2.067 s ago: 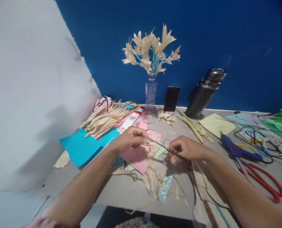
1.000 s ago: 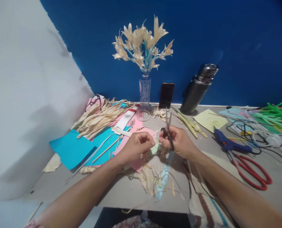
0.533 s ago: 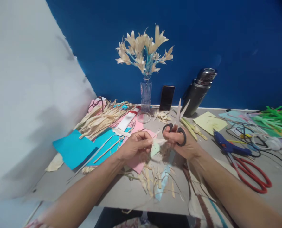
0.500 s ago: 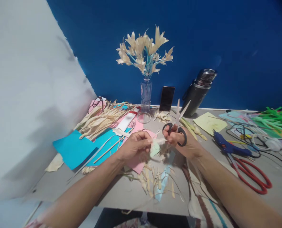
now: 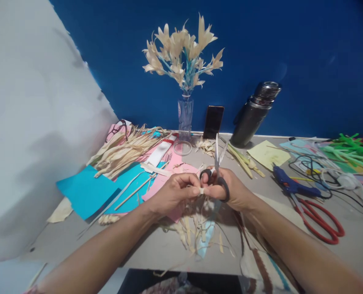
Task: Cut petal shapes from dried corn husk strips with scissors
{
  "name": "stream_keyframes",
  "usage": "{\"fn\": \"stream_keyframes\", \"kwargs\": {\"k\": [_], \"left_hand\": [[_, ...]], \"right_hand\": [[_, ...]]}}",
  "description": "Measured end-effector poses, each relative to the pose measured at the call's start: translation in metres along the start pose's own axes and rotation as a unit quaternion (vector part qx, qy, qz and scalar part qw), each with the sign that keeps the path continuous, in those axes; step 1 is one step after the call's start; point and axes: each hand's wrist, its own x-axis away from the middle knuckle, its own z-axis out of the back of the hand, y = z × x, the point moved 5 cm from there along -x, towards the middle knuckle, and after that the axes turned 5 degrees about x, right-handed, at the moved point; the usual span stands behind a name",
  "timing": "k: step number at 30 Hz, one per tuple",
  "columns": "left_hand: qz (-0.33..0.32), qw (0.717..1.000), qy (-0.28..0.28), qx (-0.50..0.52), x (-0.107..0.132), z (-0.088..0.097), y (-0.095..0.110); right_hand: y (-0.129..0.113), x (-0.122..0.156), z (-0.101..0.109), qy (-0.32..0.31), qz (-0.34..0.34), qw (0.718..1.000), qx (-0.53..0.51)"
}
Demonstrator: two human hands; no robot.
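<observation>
Tabletop (image 5: 169, 250), inside front edge: left hand (image 5: 175, 190) and right hand (image 5: 235, 188) pinch a pale scrap (image 5: 201, 190), the right's scissors (image 5: 217, 163) best angled away.

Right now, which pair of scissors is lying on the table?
The red-handled scissors, on the table next to the blue glue gun; the black-handled scissors are in the right hand, blades parted.

The small scissors (image 5: 217, 163) are fitted with black handles (image 5: 226, 188), and the short strip (image 5: 201, 190) is coloured cream. The cloth (image 5: 261, 265) is banded brown and teal; the back wall (image 5: 276, 45) is painted deep blue.
</observation>
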Motion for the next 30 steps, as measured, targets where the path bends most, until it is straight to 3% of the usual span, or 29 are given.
{"fn": "stream_keyframes", "kwargs": {"k": [8, 12, 15, 19, 22, 24, 30], "left_hand": [[0.024, 0.99, -0.018, 0.138, -0.002, -0.005, -0.008], [0.031, 0.992, 0.004, 0.126, -0.003, 0.001, -0.008], [0.034, 0.993, -0.01, 0.115, -0.002, 0.0, -0.009], [0.034, 0.989, -0.04, 0.138, 0.0, -0.005, -0.009], [0.037, 0.986, -0.041, 0.16, -0.002, -0.004, -0.008], [0.04, 0.985, -0.029, 0.164, -0.003, 0.0, -0.008], [0.049, 0.992, 0.021, 0.114, -0.003, 0.005, -0.01]], "right_hand": [[0.003, -0.003, -0.003, -0.038, -0.01, 0.992, -0.12], [0.002, -0.003, 0.0, 0.009, -0.008, 0.997, -0.078], [0.004, -0.003, 0.0, 0.033, -0.014, 0.996, -0.076], [0.004, -0.002, -0.006, -0.039, -0.012, 0.99, -0.134], [0.001, -0.002, -0.003, -0.055, 0.001, 0.985, -0.161], [-0.001, -0.003, 0.001, -0.041, 0.011, 0.988, -0.149], [-0.002, 0.0, 0.009, 0.083, 0.003, 0.996, 0.01]]}}
